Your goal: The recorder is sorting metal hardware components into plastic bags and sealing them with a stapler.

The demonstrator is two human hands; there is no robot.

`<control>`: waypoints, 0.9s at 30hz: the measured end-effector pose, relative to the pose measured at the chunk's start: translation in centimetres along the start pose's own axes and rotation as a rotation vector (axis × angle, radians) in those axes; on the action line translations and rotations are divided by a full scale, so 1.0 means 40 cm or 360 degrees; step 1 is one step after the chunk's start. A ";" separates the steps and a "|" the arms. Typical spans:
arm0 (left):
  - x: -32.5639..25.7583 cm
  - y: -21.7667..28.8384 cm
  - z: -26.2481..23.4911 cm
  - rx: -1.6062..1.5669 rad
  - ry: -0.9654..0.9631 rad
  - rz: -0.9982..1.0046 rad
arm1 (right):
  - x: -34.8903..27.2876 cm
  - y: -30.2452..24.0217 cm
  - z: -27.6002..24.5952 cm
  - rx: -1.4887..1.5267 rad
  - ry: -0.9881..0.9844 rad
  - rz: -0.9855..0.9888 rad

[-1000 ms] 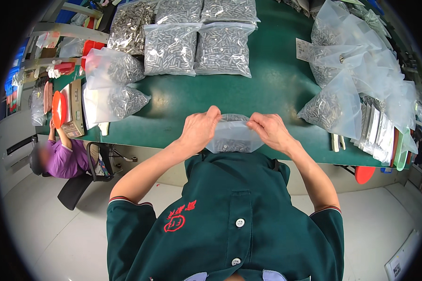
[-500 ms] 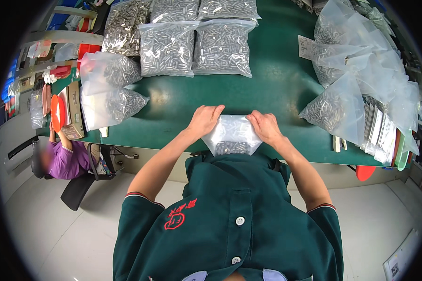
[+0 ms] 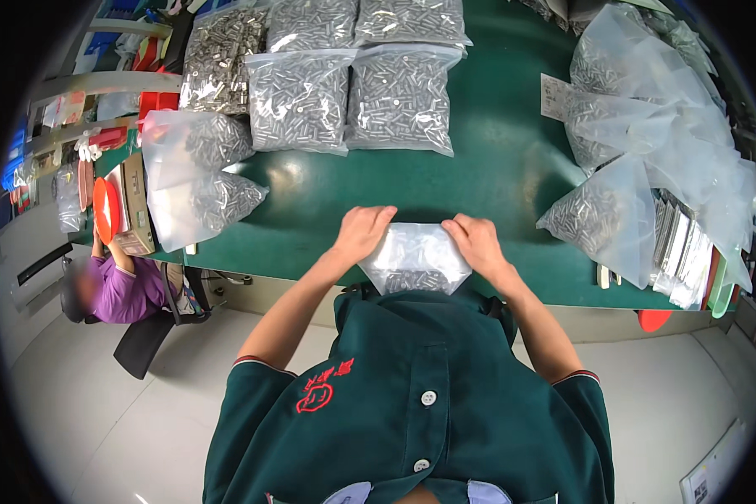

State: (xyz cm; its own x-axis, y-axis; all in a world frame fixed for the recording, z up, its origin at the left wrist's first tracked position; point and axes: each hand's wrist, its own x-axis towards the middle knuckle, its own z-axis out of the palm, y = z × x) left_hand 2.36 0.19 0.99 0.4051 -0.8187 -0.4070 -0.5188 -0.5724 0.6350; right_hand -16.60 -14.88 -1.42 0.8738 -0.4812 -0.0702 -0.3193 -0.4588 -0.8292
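At the table's near edge, against my shirt, is a clear plastic bag (image 3: 417,260) with small grey metal pieces in its lower part. My left hand (image 3: 366,232) is closed on the bag's upper left corner. On the upper right corner my right hand (image 3: 475,238) is closed in the same way. The bag's top edge is stretched between the two hands. Fingertips behind the plastic are partly hidden.
Filled zip bags (image 3: 298,101) stand in rows at the back left of the green table (image 3: 479,168). Open bags of metal pieces (image 3: 601,210) lie at right, beside stacked flat packets (image 3: 680,252). At far left a person in purple (image 3: 130,290) sits by a scale (image 3: 134,206).
The whole scene sits slightly lower in the picture. My hands keep hold of the bag's top corners, with little other visible movement.
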 end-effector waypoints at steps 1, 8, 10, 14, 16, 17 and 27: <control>-0.007 0.019 -0.024 -0.0001 -0.0014 0.0004 | 0.000 -0.004 -0.015 0.0000 0.0004 0.0015; -0.033 0.028 -0.110 -0.0610 -0.0289 0.0142 | 0.041 -0.008 -0.144 0.1281 -0.0479 0.0750; -0.044 -0.020 -0.104 -0.0974 -0.0359 0.0112 | 0.030 0.007 -0.154 0.1337 -0.0525 0.0688; -0.057 -0.046 -0.134 -0.1340 -0.0589 -0.0183 | 0.013 0.018 -0.168 0.1397 -0.0665 0.0668; -0.067 -0.036 -0.133 -0.1425 -0.0503 -0.0207 | 0.004 0.025 -0.168 0.1401 -0.0642 0.0703; -0.075 -0.032 -0.132 -0.1508 -0.0417 -0.0233 | -0.001 0.026 -0.167 0.1407 -0.0618 0.0739; -0.123 -0.043 -0.132 -0.1266 -0.0341 -0.0283 | -0.008 0.008 -0.171 0.1283 -0.0570 0.0762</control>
State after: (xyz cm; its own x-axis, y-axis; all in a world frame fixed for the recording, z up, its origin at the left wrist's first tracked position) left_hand 5.23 5.45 5.36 0.2372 -0.7564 -0.6095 0.2568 -0.5563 0.7903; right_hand -19.49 -19.98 2.11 0.8196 -0.1687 -0.5475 -0.4383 0.4308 -0.7889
